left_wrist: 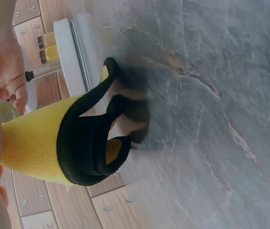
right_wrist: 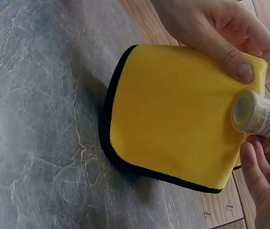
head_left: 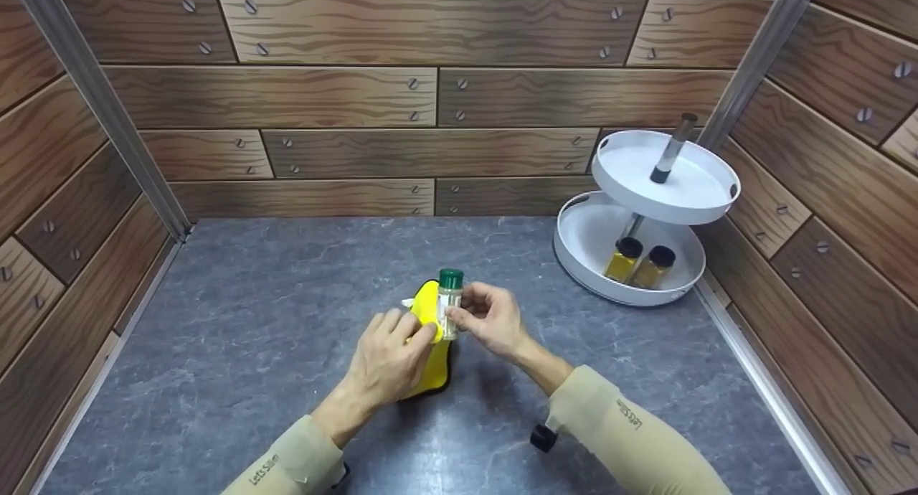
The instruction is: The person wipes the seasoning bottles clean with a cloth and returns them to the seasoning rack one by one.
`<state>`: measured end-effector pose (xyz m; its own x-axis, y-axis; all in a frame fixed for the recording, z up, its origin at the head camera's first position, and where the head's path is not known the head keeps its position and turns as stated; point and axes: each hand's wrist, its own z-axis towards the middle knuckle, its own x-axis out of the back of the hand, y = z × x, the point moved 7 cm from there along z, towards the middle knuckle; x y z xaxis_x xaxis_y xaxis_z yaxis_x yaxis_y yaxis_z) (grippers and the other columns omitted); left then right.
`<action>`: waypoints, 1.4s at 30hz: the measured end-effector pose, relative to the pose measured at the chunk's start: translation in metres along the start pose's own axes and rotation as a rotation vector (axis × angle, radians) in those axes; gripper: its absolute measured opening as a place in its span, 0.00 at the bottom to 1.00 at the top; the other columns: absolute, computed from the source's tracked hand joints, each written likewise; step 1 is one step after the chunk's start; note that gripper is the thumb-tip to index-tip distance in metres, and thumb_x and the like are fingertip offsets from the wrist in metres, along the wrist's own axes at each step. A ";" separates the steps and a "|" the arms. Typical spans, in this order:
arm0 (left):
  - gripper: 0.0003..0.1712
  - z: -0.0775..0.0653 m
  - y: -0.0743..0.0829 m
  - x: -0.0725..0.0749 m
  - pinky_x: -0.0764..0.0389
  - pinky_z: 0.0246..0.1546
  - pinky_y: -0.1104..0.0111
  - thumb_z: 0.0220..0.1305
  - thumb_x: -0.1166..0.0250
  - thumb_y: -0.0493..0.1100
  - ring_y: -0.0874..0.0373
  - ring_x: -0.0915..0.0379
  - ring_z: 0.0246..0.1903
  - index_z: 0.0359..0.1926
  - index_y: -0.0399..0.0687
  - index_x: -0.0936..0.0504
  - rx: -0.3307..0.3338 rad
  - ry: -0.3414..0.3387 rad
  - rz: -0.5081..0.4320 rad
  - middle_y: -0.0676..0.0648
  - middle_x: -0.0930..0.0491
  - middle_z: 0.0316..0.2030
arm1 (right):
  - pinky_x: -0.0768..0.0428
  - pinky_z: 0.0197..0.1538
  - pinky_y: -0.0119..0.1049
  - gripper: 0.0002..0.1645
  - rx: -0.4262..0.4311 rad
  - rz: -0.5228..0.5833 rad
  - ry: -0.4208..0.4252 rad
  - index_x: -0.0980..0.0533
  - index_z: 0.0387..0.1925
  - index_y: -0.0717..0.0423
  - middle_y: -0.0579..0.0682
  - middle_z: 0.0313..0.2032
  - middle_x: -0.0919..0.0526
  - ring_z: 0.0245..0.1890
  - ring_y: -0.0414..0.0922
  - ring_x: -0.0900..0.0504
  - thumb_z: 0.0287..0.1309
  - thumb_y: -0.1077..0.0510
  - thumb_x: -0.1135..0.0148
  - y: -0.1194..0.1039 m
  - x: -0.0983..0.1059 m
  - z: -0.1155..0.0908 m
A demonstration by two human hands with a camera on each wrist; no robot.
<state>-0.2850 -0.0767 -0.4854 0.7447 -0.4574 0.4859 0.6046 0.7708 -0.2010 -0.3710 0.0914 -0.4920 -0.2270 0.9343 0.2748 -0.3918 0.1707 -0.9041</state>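
My left hand [head_left: 391, 355] grips a yellow cloth [right_wrist: 173, 114] with a black edge, its thumb pressed on the upper part in the right wrist view. The cloth is folded and hangs down over the table. Beside it, my right hand [head_left: 495, 319] holds a small clear jar [head_left: 450, 305] with a green lid and a printed label between thumb and fingers. The jar stands upright in the head view, and its base [right_wrist: 244, 112] overlaps the cloth in the right wrist view. Folds with black trim [left_wrist: 92, 138] show at the cloth's lower end in the left wrist view.
At the back right stands a white two-tier round tray [head_left: 574, 255]. Two dark-lidded jars, one of them yellow [head_left: 622, 260], sit on its lower tier. The grey marbled tabletop [head_left: 287, 280] is bounded by wood-patterned walls [head_left: 344, 97] at the back and sides.
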 end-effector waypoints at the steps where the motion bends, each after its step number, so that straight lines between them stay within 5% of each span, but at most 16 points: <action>1: 0.10 0.000 0.000 0.000 0.31 0.29 0.63 0.80 0.39 0.46 0.52 0.30 0.29 0.40 0.49 0.17 0.006 0.001 0.005 0.50 0.23 0.30 | 0.13 0.40 0.27 0.14 0.000 -0.001 -0.005 0.15 0.48 0.74 0.72 0.41 0.09 0.33 0.33 0.12 0.66 0.65 0.24 0.000 0.000 0.000; 18: 0.07 0.016 -0.021 -0.008 0.29 0.30 0.62 0.67 0.28 0.43 0.52 0.28 0.29 0.43 0.50 0.15 0.156 0.006 0.051 0.49 0.21 0.31 | 0.11 0.41 0.29 0.14 0.000 -0.053 -0.097 0.15 0.45 0.72 0.70 0.40 0.07 0.34 0.32 0.12 0.65 0.64 0.23 0.012 -0.013 -0.013; 33: 0.06 0.001 0.002 -0.006 0.27 0.30 0.63 0.69 0.29 0.43 0.52 0.26 0.31 0.43 0.47 0.15 0.121 -0.009 -0.086 0.50 0.21 0.32 | 0.13 0.41 0.26 0.14 0.016 -0.019 -0.040 0.16 0.47 0.74 0.72 0.40 0.10 0.33 0.34 0.13 0.66 0.66 0.24 0.003 0.004 -0.003; 42: 0.08 -0.003 -0.007 -0.003 0.28 0.32 0.62 0.68 0.27 0.45 0.51 0.26 0.31 0.44 0.48 0.14 0.159 -0.022 -0.058 0.49 0.18 0.33 | 0.10 0.44 0.32 0.14 0.030 -0.073 -0.029 0.15 0.46 0.71 0.69 0.40 0.08 0.35 0.36 0.12 0.65 0.64 0.22 0.009 0.012 -0.001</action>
<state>-0.2903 -0.0818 -0.4880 0.7027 -0.4943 0.5118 0.5924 0.8048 -0.0360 -0.3763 0.1046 -0.4972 -0.2221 0.9103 0.3494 -0.4342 0.2285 -0.8713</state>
